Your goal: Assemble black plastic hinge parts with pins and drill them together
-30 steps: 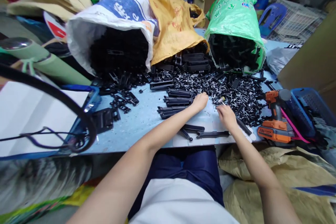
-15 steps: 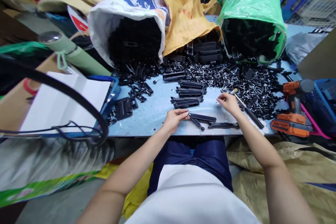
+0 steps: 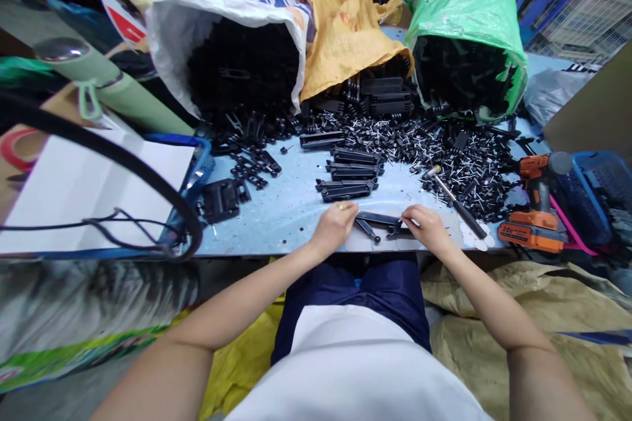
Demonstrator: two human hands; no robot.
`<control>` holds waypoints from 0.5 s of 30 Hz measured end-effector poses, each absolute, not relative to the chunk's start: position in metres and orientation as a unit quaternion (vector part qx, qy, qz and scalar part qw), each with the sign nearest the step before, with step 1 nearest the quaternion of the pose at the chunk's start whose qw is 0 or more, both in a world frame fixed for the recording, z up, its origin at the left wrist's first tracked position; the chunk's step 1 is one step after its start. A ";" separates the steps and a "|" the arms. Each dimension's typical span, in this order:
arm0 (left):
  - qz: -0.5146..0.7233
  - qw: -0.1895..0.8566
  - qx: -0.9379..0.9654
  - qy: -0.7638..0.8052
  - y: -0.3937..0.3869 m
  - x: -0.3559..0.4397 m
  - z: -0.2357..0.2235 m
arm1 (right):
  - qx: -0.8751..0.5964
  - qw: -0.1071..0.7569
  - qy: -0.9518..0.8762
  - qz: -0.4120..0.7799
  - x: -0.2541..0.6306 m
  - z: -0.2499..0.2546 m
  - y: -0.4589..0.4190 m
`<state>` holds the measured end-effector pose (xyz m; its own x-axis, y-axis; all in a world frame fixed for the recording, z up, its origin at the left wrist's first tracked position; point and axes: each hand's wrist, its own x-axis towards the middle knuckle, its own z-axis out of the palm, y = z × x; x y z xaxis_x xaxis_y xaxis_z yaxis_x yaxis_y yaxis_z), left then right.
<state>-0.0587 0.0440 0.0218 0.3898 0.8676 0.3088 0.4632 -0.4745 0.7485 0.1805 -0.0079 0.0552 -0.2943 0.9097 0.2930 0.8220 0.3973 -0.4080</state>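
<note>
Left hand is closed in a pinch, its fingertips on the near-side end of a long black bar that lies between the two hands. From where I stand, the right hand has its fingertips drawn together at the bar's other end, though I cannot tell whether they grip it or something small. Just below the bar, also between the hands, lies a shorter black arm, slanting. Beyond the left hand sit rows of black bars, laid neatly side by side; I'd judge those sorted, and the bar at the fingertips unfinished. Plenty seems left: a broad heap of pins spreads beyond the right hand. A hammer rests just beside that hand, unheld, with an orange drill farther out.
</note>
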 end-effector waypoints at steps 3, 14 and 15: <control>0.331 0.125 0.868 0.347 0.038 -0.059 0.009 | -0.519 0.198 -0.830 0.043 0.177 0.053 -0.011; 0.291 0.060 0.916 0.271 0.060 -0.066 0.000 | -0.488 0.272 -0.829 0.017 0.185 0.035 -0.013; 0.286 0.063 0.918 0.267 0.061 -0.065 0.001 | -0.488 0.277 -0.827 0.020 0.186 0.032 -0.014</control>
